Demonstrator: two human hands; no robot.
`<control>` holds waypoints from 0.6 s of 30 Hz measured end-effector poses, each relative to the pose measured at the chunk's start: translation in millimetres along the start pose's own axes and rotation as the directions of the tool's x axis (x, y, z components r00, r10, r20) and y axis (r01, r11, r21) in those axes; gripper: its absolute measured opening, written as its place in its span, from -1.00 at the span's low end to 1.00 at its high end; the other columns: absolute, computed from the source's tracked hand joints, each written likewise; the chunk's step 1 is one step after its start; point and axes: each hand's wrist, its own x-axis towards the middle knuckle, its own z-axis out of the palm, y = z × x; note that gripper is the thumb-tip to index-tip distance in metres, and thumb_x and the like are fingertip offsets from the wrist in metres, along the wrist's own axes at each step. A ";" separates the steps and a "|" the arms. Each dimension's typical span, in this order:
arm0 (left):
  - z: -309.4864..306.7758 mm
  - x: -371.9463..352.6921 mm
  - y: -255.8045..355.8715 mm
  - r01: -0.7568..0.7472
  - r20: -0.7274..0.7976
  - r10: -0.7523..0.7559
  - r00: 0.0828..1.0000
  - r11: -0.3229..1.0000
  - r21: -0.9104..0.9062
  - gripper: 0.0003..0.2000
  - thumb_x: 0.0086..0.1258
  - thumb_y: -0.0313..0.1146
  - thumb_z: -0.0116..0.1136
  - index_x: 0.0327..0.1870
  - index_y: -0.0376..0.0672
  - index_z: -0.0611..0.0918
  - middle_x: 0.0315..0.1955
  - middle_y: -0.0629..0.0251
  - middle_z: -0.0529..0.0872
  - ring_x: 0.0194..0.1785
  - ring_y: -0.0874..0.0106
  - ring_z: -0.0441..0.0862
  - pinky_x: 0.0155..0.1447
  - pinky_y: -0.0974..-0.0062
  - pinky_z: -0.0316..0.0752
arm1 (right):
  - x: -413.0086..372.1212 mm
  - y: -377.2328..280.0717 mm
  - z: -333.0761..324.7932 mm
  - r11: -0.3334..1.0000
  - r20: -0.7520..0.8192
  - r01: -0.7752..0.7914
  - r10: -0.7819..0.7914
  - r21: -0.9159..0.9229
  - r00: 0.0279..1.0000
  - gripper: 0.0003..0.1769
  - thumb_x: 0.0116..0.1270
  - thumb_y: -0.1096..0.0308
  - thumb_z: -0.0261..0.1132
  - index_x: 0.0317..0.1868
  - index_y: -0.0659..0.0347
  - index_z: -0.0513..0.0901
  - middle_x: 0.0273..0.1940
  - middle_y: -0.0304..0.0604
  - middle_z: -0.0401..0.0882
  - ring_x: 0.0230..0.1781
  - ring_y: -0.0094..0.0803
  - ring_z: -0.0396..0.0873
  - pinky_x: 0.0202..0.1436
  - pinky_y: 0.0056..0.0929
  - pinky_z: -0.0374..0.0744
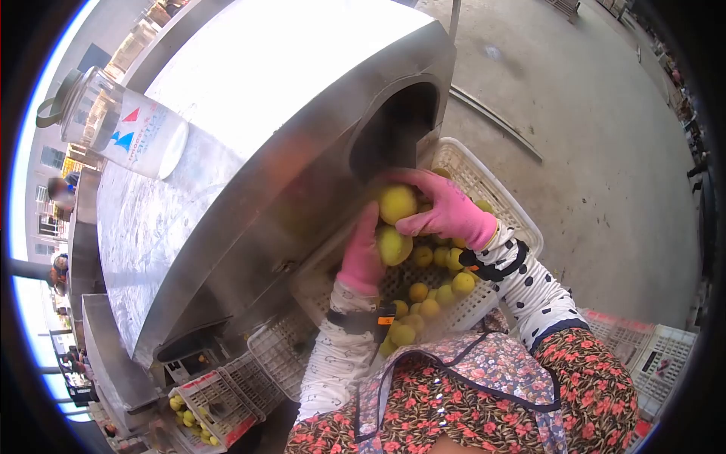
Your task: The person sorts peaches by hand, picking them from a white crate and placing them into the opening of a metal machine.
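Both my hands wear pink gloves and are over a white plastic crate (488, 175) of yellow-green round fruit (429, 308). My right hand (446, 208) curls its fingers around an upper yellow fruit (397, 203). Just below that one is a second, greener fruit (394, 246), with my left hand (363, 253) closed against its left side. The two fruits touch each other in front of the dark opening (395, 125) of a metal machine. Part of the crate's fruit is hidden behind my right hand.
A clear plastic jar (125, 129) stands on the metal machine top (219, 98). More crates sit low at the left (227, 397), one with fruit, and at the right (658, 363). A metal strip (499, 125) lies on the floor. People are far off at the left.
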 end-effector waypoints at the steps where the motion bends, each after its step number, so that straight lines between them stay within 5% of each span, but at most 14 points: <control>1: -0.4 -1.2 2.2 -0.017 0.034 0.017 0.999 1.000 -0.002 -0.49 0.62 0.05 -0.08 0.30 -0.20 0.54 0.08 0.18 0.71 0.10 0.33 0.69 0.21 0.31 0.60 | -6.8 0.8 -2.9 0.996 -0.036 0.012 -0.015 -0.087 0.999 -0.11 0.14 0.31 0.52 0.50 0.15 0.37 0.20 -0.03 0.53 0.12 -0.29 0.60 0.25 -0.35 0.56; 3: -4.0 -5.0 6.5 -0.042 0.102 0.042 0.994 0.999 -0.006 -0.57 0.65 -0.12 -0.06 0.32 -0.24 0.54 0.15 0.14 0.68 0.19 0.33 0.65 0.30 0.32 0.54 | -20.9 -9.1 -4.4 0.967 -0.110 0.021 -0.050 -0.255 0.993 -0.12 0.15 0.30 0.53 0.50 0.15 0.38 0.20 -0.04 0.54 0.15 -0.31 0.59 0.28 -0.37 0.55; 5: -9.6 -5.9 4.2 -0.214 0.079 0.201 0.976 0.952 0.217 -0.62 0.60 -0.24 0.01 0.30 -0.27 0.55 0.16 0.13 0.67 0.19 0.32 0.65 0.30 0.35 0.53 | -23.5 -8.9 4.5 0.993 -0.138 -0.114 0.118 0.040 0.983 -0.11 0.16 0.28 0.53 0.50 0.16 0.37 0.21 -0.01 0.54 0.18 -0.23 0.58 0.30 -0.34 0.54; 7: -7.7 -4.0 4.7 -0.316 0.073 0.309 0.948 0.902 0.295 -0.64 0.56 -0.33 0.07 0.28 -0.29 0.56 0.17 0.12 0.66 0.19 0.32 0.64 0.30 0.36 0.52 | -20.6 -6.8 4.1 0.990 -0.143 -0.122 0.132 0.074 0.981 -0.09 0.17 0.24 0.54 0.51 0.18 0.35 0.22 0.04 0.53 0.21 -0.15 0.57 0.32 -0.30 0.53; 11: 2.7 -0.7 3.9 -0.342 0.032 0.345 0.938 0.907 0.245 -0.65 0.52 -0.39 0.11 0.27 -0.29 0.57 0.15 0.13 0.66 0.18 0.32 0.64 0.29 0.37 0.52 | -13.7 -0.1 2.6 0.949 -0.162 0.095 -0.149 -0.300 0.975 -0.10 0.21 0.14 0.52 0.51 0.18 0.35 0.22 0.13 0.53 0.22 -0.04 0.58 0.31 -0.22 0.53; 13: 4.0 4.5 4.4 -0.333 0.013 0.340 0.940 0.915 0.229 -0.65 0.52 -0.37 0.11 0.26 -0.29 0.57 0.11 0.14 0.68 0.17 0.31 0.64 0.29 0.35 0.53 | -9.3 -3.1 3.4 0.898 -0.202 0.040 -0.142 -0.439 0.969 -0.13 0.22 0.08 0.50 0.48 0.18 0.38 0.22 0.16 0.53 0.21 0.01 0.58 0.30 -0.17 0.54; 15: 5.8 8.0 3.3 -0.330 -0.008 0.338 0.941 0.923 0.197 -0.66 0.50 -0.34 0.12 0.22 -0.29 0.59 0.07 0.15 0.69 0.17 0.31 0.64 0.29 0.32 0.53 | -1.2 -11.3 1.7 0.825 -0.295 -0.174 0.010 -0.537 0.956 -0.15 0.22 0.03 0.49 0.45 0.18 0.42 0.21 0.19 0.53 0.22 0.07 0.57 0.28 -0.13 0.56; 17: -6.0 11.2 -16.0 -0.444 0.003 0.505 0.863 0.757 0.479 -0.66 0.44 -0.40 0.19 0.19 -0.30 0.58 0.03 0.15 0.69 0.15 0.31 0.64 0.25 0.33 0.55 | 24.0 9.8 -6.1 0.683 -0.345 -0.227 -0.039 -0.694 0.938 -0.17 0.21 -0.01 0.48 0.42 0.19 0.44 0.20 0.23 0.53 0.19 0.12 0.57 0.23 -0.10 0.58; 18: -17.0 14.4 -25.5 -0.422 -0.048 0.474 0.879 0.822 0.383 -0.66 0.40 -0.44 0.23 0.17 -0.29 0.58 0.02 0.15 0.69 0.15 0.32 0.64 0.23 0.33 0.56 | 41.1 24.4 -10.5 0.604 -0.365 -0.255 -0.065 -0.755 0.929 -0.17 0.20 -0.02 0.48 0.40 0.19 0.45 0.20 0.26 0.52 0.17 0.14 0.58 0.21 -0.09 0.59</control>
